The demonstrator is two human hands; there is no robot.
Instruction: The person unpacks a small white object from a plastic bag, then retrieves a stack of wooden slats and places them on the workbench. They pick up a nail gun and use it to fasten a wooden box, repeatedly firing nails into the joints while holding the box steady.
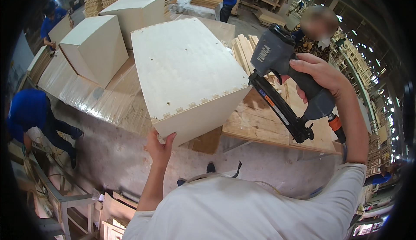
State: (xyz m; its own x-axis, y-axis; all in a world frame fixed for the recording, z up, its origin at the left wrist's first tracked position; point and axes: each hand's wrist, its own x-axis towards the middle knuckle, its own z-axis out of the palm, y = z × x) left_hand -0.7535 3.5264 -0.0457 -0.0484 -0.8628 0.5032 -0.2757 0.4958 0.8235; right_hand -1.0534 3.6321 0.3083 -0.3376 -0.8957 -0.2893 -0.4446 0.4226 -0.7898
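Observation:
A large pale wooden box [184, 66] with finger-jointed edges stands in front of me on the worktable. My left hand [159, 149] grips its near left corner, the thumb against the front panel and the other fingers partly hidden at the side. My right hand [318, 73] is wrapped round the handle of a dark grey pneumatic nail gun [269, 49]. The gun's nose is at the box's right corner; I cannot tell whether it touches. Its long black magazine [277, 105] slants down toward me. An orange air-hose coupling [335, 123] sits at the handle's lower end.
Two similar boxes [97, 49] [136, 12] stand left and behind on the plastic-covered table [86, 92]. Wooden strips [245, 49] lie behind the gun. One person [318, 27] stands beyond it; others in blue shirts work around. A metal frame [65, 201] stands lower left.

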